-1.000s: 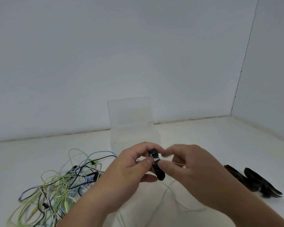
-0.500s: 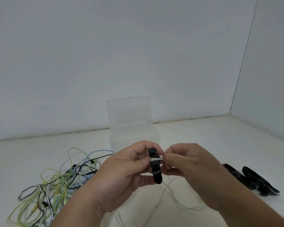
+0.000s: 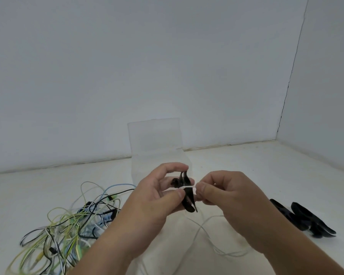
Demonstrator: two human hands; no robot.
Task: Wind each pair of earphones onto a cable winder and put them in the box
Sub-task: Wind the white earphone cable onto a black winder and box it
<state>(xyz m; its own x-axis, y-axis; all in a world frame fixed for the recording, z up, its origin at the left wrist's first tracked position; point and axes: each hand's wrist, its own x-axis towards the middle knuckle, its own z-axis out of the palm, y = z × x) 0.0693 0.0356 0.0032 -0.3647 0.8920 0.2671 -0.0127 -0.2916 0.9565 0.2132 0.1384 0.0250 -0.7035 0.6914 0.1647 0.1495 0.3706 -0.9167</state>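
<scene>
White bench (image 3: pixel 246 167) running back to pale walls meeting in a corner at right. Clear plastic box (image 3: pixel 157 147) standing open at centre, lid upright, behind both hands. Tangled heap of earphones (image 3: pixel 68 221) sprawled at left on the bench: yellow-green, pale blue, black and white cords looped over each other, well apart from the box front. Spare black cable winders (image 3: pixel 304 219) lying in a small cluster at right, overlapping one another, exact count hard to tell.

Left hand (image 3: pixel 151 203) closed around a black cable winder (image 3: pixel 187 193), thumb and forefinger pinching it near its middle, held roughly upright in the air just in front of the box. Right hand (image 3: pixel 226 201) closed too, thumb and forefinger nipping a white earphone cord (image 3: pixel 189 187) drawn taut across the winder's waist. Loose rest of that cord (image 3: pixel 211 245) hanging below the hands and trailing in curves over the bench. Possibly an earbud at the winder's upper left, too dark to be sure.
</scene>
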